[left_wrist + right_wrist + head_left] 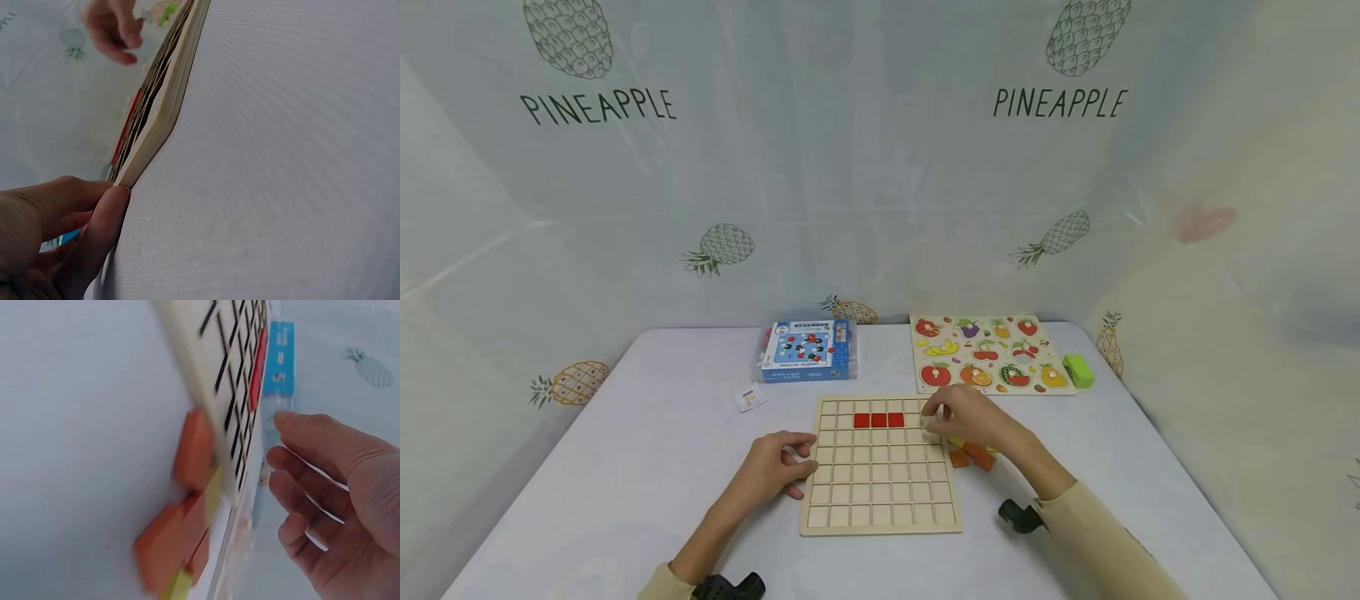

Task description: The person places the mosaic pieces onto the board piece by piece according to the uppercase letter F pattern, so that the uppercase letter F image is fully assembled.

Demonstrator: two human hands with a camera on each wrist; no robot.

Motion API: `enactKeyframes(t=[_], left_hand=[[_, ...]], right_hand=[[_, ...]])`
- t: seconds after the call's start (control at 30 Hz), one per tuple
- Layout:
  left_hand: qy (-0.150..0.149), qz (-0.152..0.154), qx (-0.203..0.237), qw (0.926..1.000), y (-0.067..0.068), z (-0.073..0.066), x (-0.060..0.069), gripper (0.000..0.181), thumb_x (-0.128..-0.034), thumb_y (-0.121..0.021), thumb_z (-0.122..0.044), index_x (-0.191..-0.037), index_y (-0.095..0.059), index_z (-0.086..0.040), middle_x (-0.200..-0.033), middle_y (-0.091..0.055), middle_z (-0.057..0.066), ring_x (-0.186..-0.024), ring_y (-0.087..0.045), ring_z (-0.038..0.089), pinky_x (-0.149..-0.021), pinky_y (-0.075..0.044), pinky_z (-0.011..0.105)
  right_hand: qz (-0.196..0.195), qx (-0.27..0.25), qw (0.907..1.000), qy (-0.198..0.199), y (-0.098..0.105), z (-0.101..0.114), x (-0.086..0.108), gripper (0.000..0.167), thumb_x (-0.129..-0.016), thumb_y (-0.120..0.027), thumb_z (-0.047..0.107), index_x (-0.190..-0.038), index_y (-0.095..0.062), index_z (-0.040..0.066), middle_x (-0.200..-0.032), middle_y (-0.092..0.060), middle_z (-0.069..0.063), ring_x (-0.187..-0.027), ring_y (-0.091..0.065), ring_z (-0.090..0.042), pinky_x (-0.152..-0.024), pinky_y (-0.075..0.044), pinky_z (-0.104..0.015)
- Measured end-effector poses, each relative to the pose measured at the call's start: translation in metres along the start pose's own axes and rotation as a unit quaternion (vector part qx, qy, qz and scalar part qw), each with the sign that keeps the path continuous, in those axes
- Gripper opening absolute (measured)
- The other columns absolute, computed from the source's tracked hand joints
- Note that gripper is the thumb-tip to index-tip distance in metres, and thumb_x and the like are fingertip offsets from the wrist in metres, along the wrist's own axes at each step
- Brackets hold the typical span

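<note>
A wooden grid board point(880, 529) lies flat on the table, with three red square tiles point(878, 420) side by side in one of its upper rows. My left hand point(772, 465) is at the board's left edge; in the left wrist view, the thumb point(106, 219) and a finger pinch that edge. Over the board's upper right edge hovers my right hand point(973, 415), its fingers loosely bent. The right wrist view shows nothing between those fingers point(306, 481). Orange blocks point(194, 450) and yellow blocks point(177, 586) lie beside the board's right edge, partly under the right hand in the head view.
Behind the board stands a blue box point(805, 350), with a small white packet point(749, 398) in front of it. A fruit puzzle board point(985, 354) lies at the back right, next to a green block point(1078, 372). A pineapple-print curtain point(880, 167) hangs behind the table.
</note>
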State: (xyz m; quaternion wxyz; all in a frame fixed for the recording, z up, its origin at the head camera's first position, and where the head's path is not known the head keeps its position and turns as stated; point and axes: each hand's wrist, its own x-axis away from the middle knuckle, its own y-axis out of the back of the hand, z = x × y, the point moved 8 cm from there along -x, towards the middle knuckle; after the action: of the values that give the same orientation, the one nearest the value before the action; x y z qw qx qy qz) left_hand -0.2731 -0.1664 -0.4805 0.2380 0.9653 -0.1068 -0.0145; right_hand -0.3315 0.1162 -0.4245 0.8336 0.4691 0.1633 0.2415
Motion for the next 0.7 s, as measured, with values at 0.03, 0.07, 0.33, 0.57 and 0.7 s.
enactKeyframes(t=[0.03,0.07,0.33,0.57,0.7], left_hand=[[0.0,0.0,0.001,1.0,0.0,0.0,0.0,0.043,-0.0833,-0.074,-0.004,-0.123,-0.063,0.005,-0.095,-0.061,0.014,-0.051,-0.066,0.019,-0.046,-0.059,0.03],[0.0,0.0,0.001,1.0,0.0,0.001,0.0,0.043,-0.0834,-0.074,-0.004,-0.123,-0.063,0.005,-0.095,-0.061,0.014,-0.051,-0.066,0.019,-0.046,-0.059,0.03],[-0.001,-0.002,-0.008,1.0,0.0,0.001,-0.001,0.043,-0.0834,-0.075,-0.005,-0.124,-0.063,0.004,-0.094,-0.061,0.012,-0.052,-0.065,0.017,-0.046,-0.059,0.029],[-0.005,-0.004,-0.012,0.9999,0.0,0.0,0.0,0.042,-0.0837,-0.074,-0.004,-0.123,-0.063,0.005,-0.094,-0.061,0.012,-0.052,-0.065,0.016,-0.046,-0.059,0.029],[-0.006,-0.005,-0.015,0.9999,0.0,0.001,0.0,0.042,-0.0837,-0.074,-0.005,-0.123,-0.063,0.004,-0.094,-0.061,0.012,-0.052,-0.064,0.015,-0.045,-0.059,0.028]], right_hand=[[-0.001,0.003,1.0,-0.003,0.002,-0.004,0.006,0.015,-0.086,-0.075,0.016,-0.1,-0.075,0.012,-0.09,-0.07,0.006,-0.076,-0.057,-0.012,-0.062,-0.051,-0.017],[-0.004,0.009,0.9999,-0.006,0.004,-0.008,0.012,0.015,-0.085,-0.076,0.018,-0.1,-0.075,0.013,-0.089,-0.069,0.008,-0.076,-0.057,-0.011,-0.062,-0.051,-0.016],[-0.012,0.032,0.9992,-0.023,0.011,-0.032,0.056,0.018,-0.082,-0.08,0.023,-0.097,-0.074,0.014,-0.082,-0.063,0.012,-0.072,-0.055,-0.008,-0.058,-0.049,-0.015],[-0.02,0.059,0.9978,-0.023,0.01,-0.044,0.078,0.013,-0.081,-0.08,0.026,-0.087,-0.071,0.019,-0.076,-0.061,0.016,-0.069,-0.052,-0.003,-0.059,-0.048,-0.015],[-0.032,0.083,0.9957,-0.027,0.01,-0.051,0.085,0.014,-0.08,-0.081,0.028,-0.086,-0.071,0.02,-0.074,-0.06,0.016,-0.068,-0.05,0.0,-0.059,-0.047,-0.015]])
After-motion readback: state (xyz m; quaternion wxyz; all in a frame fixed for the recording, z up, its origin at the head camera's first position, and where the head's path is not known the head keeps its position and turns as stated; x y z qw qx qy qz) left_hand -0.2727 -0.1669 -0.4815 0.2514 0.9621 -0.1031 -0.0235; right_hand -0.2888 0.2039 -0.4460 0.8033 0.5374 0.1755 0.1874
